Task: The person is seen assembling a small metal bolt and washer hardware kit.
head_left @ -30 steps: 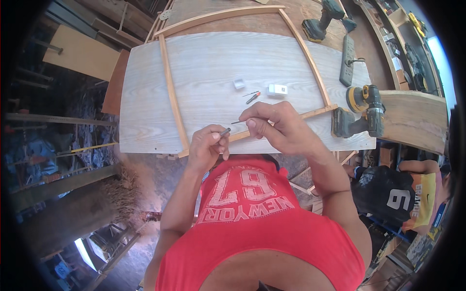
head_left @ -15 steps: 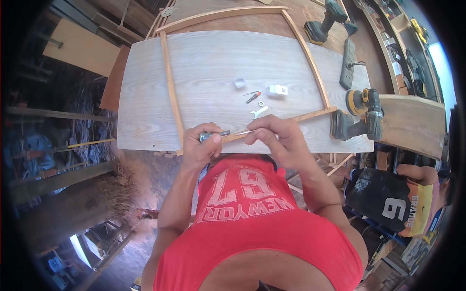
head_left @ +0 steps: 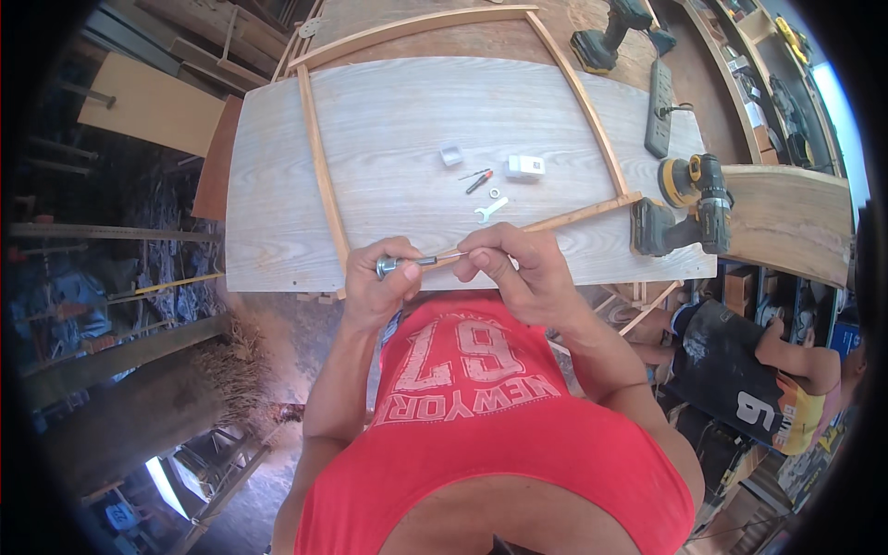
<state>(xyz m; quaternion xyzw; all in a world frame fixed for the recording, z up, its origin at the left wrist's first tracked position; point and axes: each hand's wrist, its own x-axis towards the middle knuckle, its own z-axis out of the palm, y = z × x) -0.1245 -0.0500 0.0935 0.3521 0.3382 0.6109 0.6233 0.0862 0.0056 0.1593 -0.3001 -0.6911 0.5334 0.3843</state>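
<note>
My left hand [head_left: 381,277] grips a small metal cylindrical fitting [head_left: 389,266] with a thin rod sticking out to the right. My right hand [head_left: 513,273] pinches the far end of that rod with its fingertips. Both hands are at the near edge of a light wood-grain panel [head_left: 398,129], over the near rail of a thin wooden frame [head_left: 319,171] lying on it. Small parts lie further out on the panel: a small white wrench [head_left: 489,210], a red-handled screwdriver [head_left: 478,180], a washer [head_left: 495,192], a white box [head_left: 524,166] and a white clip [head_left: 450,154].
A yellow and black cordless drill [head_left: 684,208] lies at the panel's right end, another drill [head_left: 610,37] stands at the far side beside a power strip [head_left: 659,106]. Another person in a dark numbered shirt [head_left: 740,370] sits low at right. Boards and planks lie at left.
My hands have drawn together and slightly toward me at the panel's near edge. The left hand now holds the metal fitting in plain sight.
</note>
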